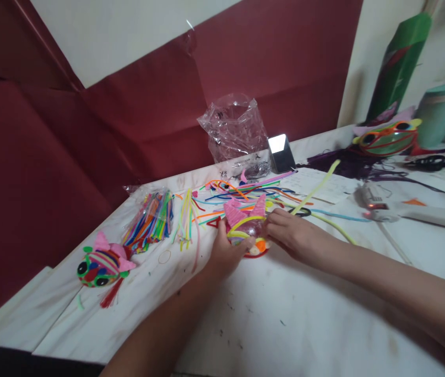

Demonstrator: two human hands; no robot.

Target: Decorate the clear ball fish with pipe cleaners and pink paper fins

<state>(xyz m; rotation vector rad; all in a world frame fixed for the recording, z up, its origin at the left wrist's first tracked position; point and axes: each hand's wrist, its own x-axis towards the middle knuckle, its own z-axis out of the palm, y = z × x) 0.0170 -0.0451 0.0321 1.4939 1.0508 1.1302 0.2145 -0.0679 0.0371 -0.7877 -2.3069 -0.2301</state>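
Observation:
Near the middle of the table my left hand [227, 248] grips a small craft mask [251, 227] by its left side. The mask has a clear plastic face, pink ribbed ears and yellow pipe-cleaner outlines, with an orange and a red part low down. At its right edge, my right hand [293, 234] is closed with the fingertips pinched together. A pale yellow-green pipe cleaner [316, 187] sticks up out of the right fingers, its lower end hidden by them. Whether those fingertips also press on the mask I cannot tell.
A finished colourful fish-like craft [102, 264] lies left, near a bag of pipe cleaners [149, 220]. Loose pipe cleaners lie behind my hands. At the right are a white glue gun [414, 210], another mask [387, 140] and a mint cup [444, 112]. A dark upright device [282, 157] stands behind.

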